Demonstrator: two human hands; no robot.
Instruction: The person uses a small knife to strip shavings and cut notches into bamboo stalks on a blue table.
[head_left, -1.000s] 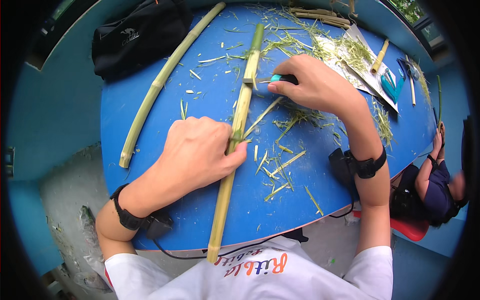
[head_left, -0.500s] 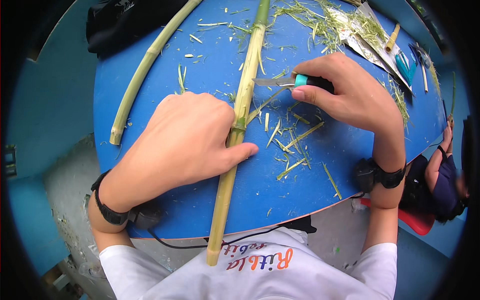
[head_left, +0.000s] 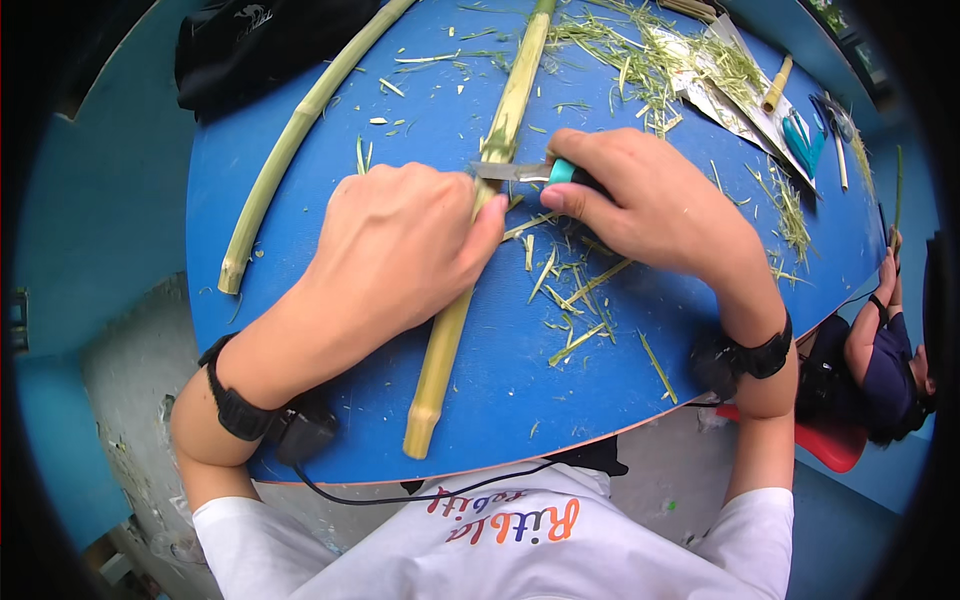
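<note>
At the frame's centre, the left hand (head_left: 405,235) grips a pale green cane (head_left: 516,95); the right hand (head_left: 630,195) holds a knife (head_left: 540,172), its blade (head_left: 508,172) across the cane. A second cane (head_left: 301,122) lies at upper left on the blue table (head_left: 370,420); shavings (head_left: 640,60) litter the upper right.

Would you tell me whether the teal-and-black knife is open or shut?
The knife is open: its grey metal blade is exposed.
</note>
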